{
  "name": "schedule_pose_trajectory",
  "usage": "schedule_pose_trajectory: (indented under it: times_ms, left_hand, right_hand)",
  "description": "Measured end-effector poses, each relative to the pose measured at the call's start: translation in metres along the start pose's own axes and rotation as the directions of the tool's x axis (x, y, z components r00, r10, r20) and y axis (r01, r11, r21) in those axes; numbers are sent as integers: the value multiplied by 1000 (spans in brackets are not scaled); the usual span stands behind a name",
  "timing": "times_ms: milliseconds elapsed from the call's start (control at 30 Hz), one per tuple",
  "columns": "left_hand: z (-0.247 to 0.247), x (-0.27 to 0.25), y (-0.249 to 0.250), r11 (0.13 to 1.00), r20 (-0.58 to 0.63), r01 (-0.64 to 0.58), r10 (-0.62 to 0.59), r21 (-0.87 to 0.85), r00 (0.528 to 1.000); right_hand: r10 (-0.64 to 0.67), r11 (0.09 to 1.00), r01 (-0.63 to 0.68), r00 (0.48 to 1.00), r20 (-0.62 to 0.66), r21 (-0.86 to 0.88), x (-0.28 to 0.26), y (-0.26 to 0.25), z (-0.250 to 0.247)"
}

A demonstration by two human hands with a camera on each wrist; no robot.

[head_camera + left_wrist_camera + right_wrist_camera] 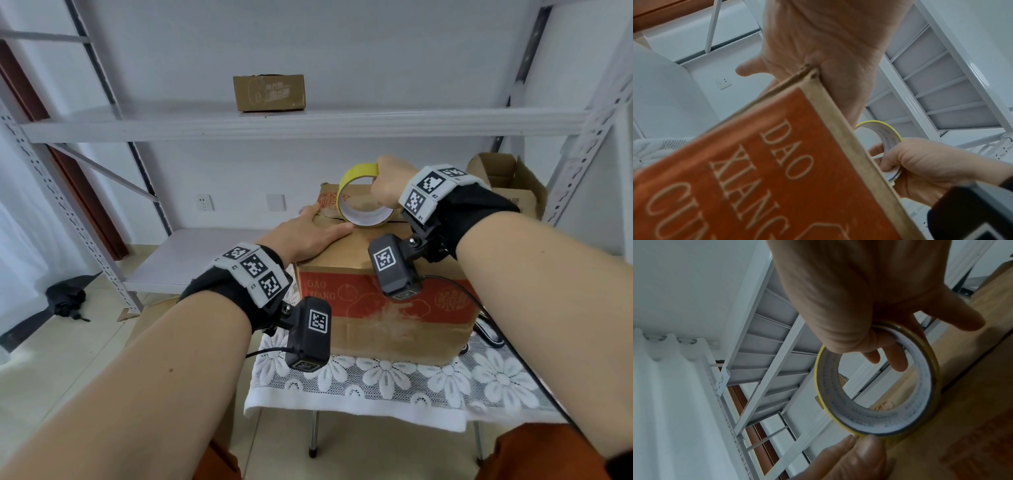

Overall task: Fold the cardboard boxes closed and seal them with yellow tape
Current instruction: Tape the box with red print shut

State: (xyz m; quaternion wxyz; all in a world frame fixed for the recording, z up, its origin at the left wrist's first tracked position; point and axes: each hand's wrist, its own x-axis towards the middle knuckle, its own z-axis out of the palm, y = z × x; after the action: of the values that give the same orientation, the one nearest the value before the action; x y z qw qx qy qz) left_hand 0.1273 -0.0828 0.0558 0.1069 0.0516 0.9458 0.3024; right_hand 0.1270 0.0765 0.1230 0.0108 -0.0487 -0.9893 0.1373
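A cardboard box [383, 308] with a red printed front stands on the small table, its top flaps folded down with a seam across the top. My left hand [308, 233] lies flat on the top's left part, fingers straight, thumb near the tape roll. My right hand [388, 188] grips a roll of yellow tape [359, 198] that stands on edge on the box top over the seam. The right wrist view has the fingers hooked through the roll [875, 386]. The left wrist view gives the box [756, 170] and the right hand [920, 168] on the roll [888, 139].
A white lace cloth [394, 380] covers the folding table. An open cardboard box [507, 185] sits behind at the right. A closed small box [269, 92] rests on the white metal shelf [308, 120]. A dark bundle [66, 298] lies on the tiled floor at left.
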Motion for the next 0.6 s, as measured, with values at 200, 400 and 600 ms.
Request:
schedule_pose_trajectory:
  times_ms: [200,400,600]
  left_hand:
    - [0,-1,0,999,-19,9,-8,51,1000]
    - [1,4,1,988,-52,7,1,156,999]
    - [4,8,10,892,-133,-89,163,442,978]
  right_hand:
    - [-15,996,11,999,-36,-93,-3,-1,-3]
    - [-46,999,43,991,-126,-29,-13,9,-4]
    - [57,997,-53,995,-85,53,-11,20,-7]
